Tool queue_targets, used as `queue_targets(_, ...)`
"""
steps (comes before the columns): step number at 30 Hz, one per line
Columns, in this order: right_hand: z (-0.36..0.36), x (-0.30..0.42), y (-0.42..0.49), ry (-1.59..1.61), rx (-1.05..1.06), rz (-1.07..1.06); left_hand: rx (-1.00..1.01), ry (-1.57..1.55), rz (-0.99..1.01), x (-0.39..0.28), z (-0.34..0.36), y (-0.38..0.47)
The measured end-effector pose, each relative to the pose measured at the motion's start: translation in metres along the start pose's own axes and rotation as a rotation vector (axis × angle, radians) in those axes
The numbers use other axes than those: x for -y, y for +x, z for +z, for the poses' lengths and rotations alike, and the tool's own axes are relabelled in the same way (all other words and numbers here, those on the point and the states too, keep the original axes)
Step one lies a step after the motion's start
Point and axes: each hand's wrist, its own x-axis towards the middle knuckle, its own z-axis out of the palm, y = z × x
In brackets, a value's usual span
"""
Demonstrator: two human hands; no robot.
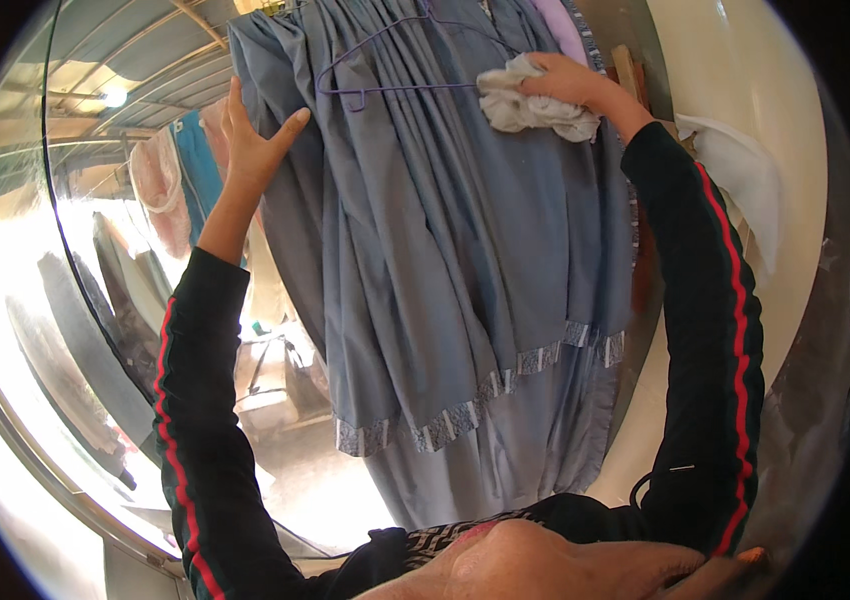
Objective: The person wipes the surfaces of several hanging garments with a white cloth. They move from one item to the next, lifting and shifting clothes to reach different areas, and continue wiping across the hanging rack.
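Note:
A grey-blue pleated fabric garment (pixel 425 247) with a patterned border hangs in front of me. A purple clothes hanger (pixel 410 88) lies against its upper part. My left hand (pixel 256 139) is raised at the garment's left edge, thumb and fingers spread, holding nothing; whether it touches the fabric I cannot tell. My right hand (pixel 564 79) grips a bunched white cloth (pixel 534 105) over the right end of the hanger, close to the garment. A pale purple fabric (pixel 561 26) hangs at the upper right.
Pink and blue cloths (pixel 196 169) hang behind on the left. A dark cable (pixel 57 202) runs down the far left. On the right, a white cloth (pixel 744 176) hangs by a cream-coloured surface (pixel 792 150). A wooden piece (pixel 624 71) stands behind my right wrist.

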Motion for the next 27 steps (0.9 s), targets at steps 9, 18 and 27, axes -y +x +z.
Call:
queue_targets(9,0.017,0.001,-0.019,-0.545,-0.188,-0.389,0.014,0.258,0.108,-0.014,0.034,-0.023)
queue_targets(18,-0.046,0.039,-0.049,-0.916,-0.339,-0.402,-0.065,-0.317,0.035,-0.039,0.072,-0.005)
queue_targets(27,-0.053,0.040,-0.048,-0.892,-0.372,-0.463,0.081,-0.198,0.037,-0.075,0.213,0.023)
